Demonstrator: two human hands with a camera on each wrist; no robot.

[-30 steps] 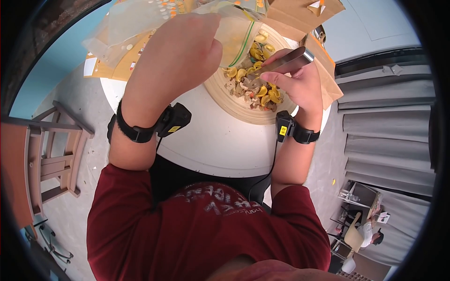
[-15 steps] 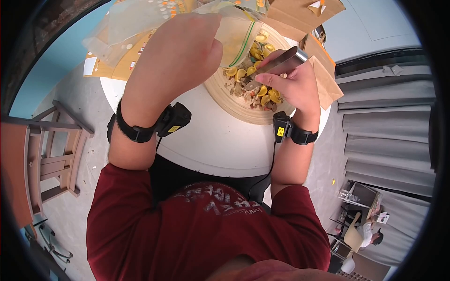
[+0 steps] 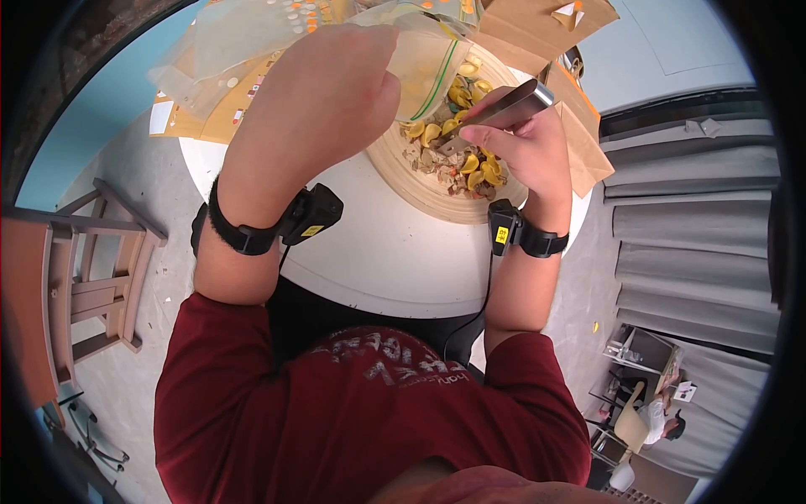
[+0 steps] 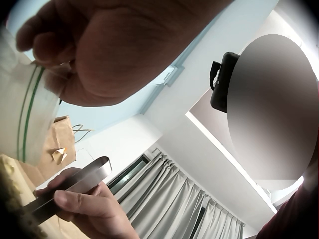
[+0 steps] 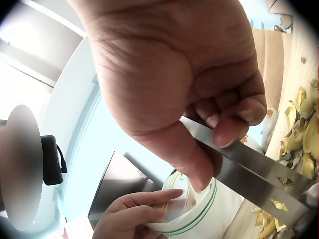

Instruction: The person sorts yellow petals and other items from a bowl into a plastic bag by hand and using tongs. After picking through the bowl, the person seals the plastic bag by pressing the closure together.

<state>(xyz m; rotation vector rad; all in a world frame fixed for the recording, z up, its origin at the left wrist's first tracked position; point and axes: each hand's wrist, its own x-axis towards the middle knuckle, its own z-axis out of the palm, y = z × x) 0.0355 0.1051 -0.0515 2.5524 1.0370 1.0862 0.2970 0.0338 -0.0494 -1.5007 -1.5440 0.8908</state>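
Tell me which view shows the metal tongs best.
The right wrist view: the tongs run across the frame with both flat arms clear, gripped by the right hand. The head view shows them small above the tray of yellow pieces. The left wrist view shows only the looped end.

Silver steel tongs (image 3: pixel 502 110) gleam over yellow and tan pasta pieces (image 3: pixel 457 155) in a pale wooden bowl (image 3: pixel 411 181); the clear bag (image 3: pixel 424 67) carries a green stripe; the table (image 3: pixel 378 252) is white.

hands (image 3: pixel 327 92): 2 | tongs (image 3: pixel 495 113): 1 | zip bag (image 3: pixel 424 67): 1 | bowl (image 3: pixel 403 172): 1
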